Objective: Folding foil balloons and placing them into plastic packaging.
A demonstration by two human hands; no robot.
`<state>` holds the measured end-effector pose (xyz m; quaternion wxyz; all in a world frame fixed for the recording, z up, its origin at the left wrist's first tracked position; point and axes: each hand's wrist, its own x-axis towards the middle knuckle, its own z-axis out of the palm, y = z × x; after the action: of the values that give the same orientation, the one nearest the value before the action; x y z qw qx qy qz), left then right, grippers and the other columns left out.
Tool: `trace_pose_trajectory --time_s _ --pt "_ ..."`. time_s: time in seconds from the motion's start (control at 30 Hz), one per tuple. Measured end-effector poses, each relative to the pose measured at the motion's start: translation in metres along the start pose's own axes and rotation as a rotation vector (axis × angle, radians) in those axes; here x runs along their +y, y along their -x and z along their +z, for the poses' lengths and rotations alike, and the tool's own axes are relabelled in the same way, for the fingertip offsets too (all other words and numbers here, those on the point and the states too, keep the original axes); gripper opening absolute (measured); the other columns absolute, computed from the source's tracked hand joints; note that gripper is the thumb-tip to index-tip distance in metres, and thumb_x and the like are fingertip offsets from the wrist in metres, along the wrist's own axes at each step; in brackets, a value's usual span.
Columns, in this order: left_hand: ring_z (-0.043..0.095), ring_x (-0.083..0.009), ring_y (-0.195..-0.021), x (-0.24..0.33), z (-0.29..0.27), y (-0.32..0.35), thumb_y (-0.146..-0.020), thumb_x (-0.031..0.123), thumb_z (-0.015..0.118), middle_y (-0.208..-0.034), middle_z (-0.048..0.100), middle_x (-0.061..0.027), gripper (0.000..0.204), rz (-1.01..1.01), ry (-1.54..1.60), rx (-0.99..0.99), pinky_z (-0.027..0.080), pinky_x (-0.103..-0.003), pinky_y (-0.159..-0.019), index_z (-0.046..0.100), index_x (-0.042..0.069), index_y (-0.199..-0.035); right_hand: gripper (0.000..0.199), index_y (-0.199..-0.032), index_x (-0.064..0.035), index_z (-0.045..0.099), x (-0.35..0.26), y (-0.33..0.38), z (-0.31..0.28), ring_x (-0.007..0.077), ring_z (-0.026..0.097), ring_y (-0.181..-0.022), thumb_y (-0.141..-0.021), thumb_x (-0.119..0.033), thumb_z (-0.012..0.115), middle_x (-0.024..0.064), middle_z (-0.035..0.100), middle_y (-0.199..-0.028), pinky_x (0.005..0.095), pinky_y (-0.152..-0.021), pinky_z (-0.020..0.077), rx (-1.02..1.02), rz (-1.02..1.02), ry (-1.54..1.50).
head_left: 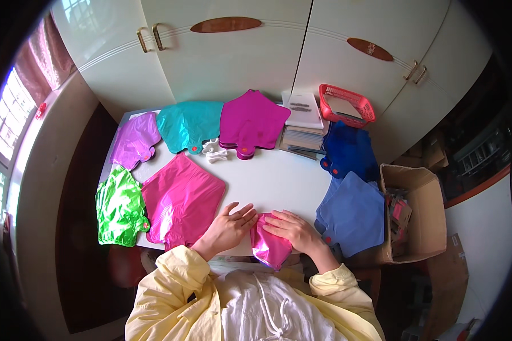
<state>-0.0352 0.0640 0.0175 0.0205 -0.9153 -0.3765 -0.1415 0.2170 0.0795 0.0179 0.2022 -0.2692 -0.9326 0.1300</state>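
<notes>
A folded shiny pink foil balloon [269,245] lies at the near edge of the white table [273,176]. My right hand [293,228] lies flat on its upper part, fingers spread. Just to its left, my left hand [228,225] rests on the table with fingers apart, fingertips touching the balloon's edge. Both sleeves are pale yellow. A stack of flat pink foil balloons [182,199] lies to the left of my left hand.
Around the table lie stacks of flat foil balloons: green [118,209], purple [134,139], teal [190,124], magenta [252,121], dark blue [350,149], light blue [352,211]. A pile of card sheets [304,122] and a red basket [347,105] stand at the back. An open cardboard box [413,213] sits right. White cupboards behind.
</notes>
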Motion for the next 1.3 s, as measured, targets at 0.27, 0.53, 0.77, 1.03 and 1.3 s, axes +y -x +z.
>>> trace_pose_trajectory --time_s 0.27,0.53,0.77,1.03,1.3 --pt "0.046 -0.0181 -0.128 0.001 -0.002 0.006 -0.081 0.017 0.058 -0.13 0.057 -0.0036 0.046 -0.021 0.013 -0.032 0.028 -0.048 -0.108 0.056 0.009 -0.126 0.04 -0.123 -0.0149 0.06 0.002 0.006 0.005 0.0244 0.047 -0.126 -0.084 -0.014 0.055 0.005 0.056 -0.13 0.0444 -0.106 0.0345 -0.035 0.038 0.035" --pt "0.042 -0.0191 -0.131 0.027 -0.016 0.033 -0.083 0.037 0.062 -0.139 0.048 -0.0074 0.061 0.084 0.207 -0.183 0.027 -0.048 -0.109 0.047 0.009 -0.135 0.051 -0.135 -0.0181 0.05 -0.012 0.015 0.004 0.0242 0.038 -0.134 -0.084 -0.014 0.054 0.0036 0.044 -0.143 0.0509 -0.11 0.0261 -0.179 0.117 0.077" --pt "0.053 -0.0159 -0.121 0.052 0.003 0.046 -0.084 0.015 0.055 -0.13 0.056 -0.0058 0.043 0.113 -0.015 0.031 0.039 -0.038 -0.102 0.055 0.006 -0.126 0.056 -0.139 -0.018 0.044 -0.025 0.03 0.012 0.0246 0.031 -0.138 -0.084 -0.013 0.054 0.0032 0.037 -0.147 0.051 -0.111 0.0235 -0.2 0.122 0.132" --pt "0.067 -0.0154 -0.089 0.052 0.002 0.034 -0.08 0.004 0.064 -0.096 0.07 -0.0058 0.026 -0.146 0.589 0.295 0.049 -0.033 -0.087 0.065 0.004 -0.106 0.029 -0.105 -0.0089 0.068 -0.03 0.023 -0.001 0.019 0.066 -0.092 -0.076 -0.013 0.071 0.005 0.07 -0.098 0.0365 -0.086 0.0466 0.165 0.07 -0.289" --pt "0.058 -0.0035 -0.072 0.048 -0.011 0.022 -0.086 0.001 0.066 -0.081 0.068 -0.0007 0.009 -0.694 1.375 0.235 0.05 -0.019 -0.065 0.068 -0.005 -0.093 0.026 -0.084 0.0002 0.066 -0.047 0.014 0.01 0.0058 0.045 -0.056 -0.089 -0.025 0.066 0.0004 0.058 -0.06 0.0262 -0.051 0.0396 0.319 0.628 -0.873"
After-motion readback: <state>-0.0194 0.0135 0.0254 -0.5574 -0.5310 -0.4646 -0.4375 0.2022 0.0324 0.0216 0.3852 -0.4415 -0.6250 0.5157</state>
